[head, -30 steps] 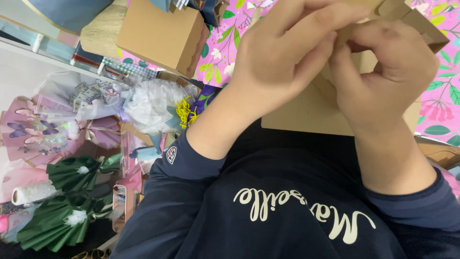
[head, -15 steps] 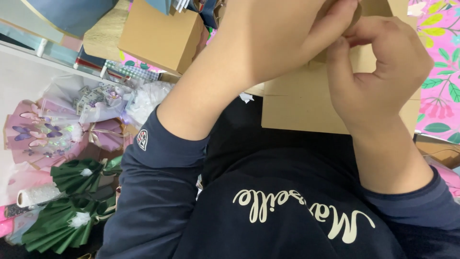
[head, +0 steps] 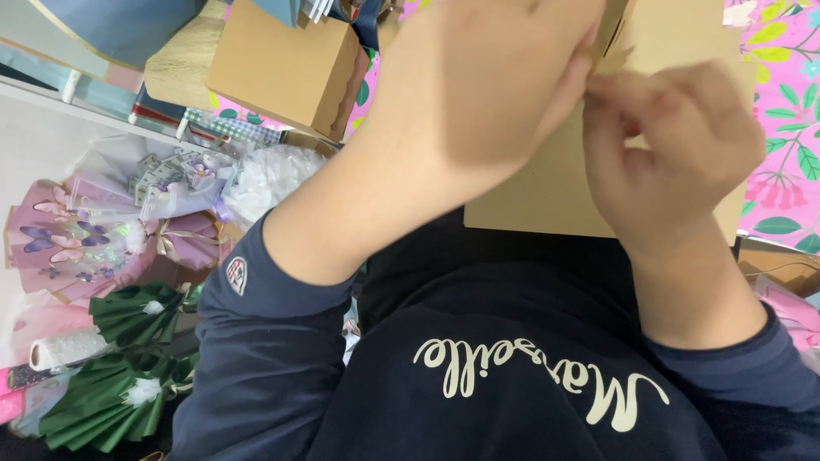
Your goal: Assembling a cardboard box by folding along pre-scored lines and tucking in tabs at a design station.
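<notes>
- The person's left hand (head: 495, 90) is pressing against the upper edge of a flat brown cardboard piece (head: 547, 183), which is being held up close in front of the chest, right of centre and above the dark navy sweatshirt (head: 512, 376); the fingers are curled over the card, but whether they are clamping it cannot be told, since the fingertips are hidden.
- The right hand (head: 675, 145) is pinching closed on a small tab at the cardboard's top edge, thumb and forefinger meeting just beside the left hand.
- Judged from this pose, a fold or tab is being worked; it is best done with the left hand bracing the panel flat while the right is bending the tab along its crease, slowly, so that the card is not tearing.
- A patterned pink floral sheet (head: 781, 128) is lying behind the cardboard, at far right.
- A second brown box (head: 282, 68) is standing at far left of the hands.
- Green pleated paper fans (head: 111, 376) and pink wrapped bouquets (head: 94, 230) are lying at near left, well apart from both hands.
</notes>
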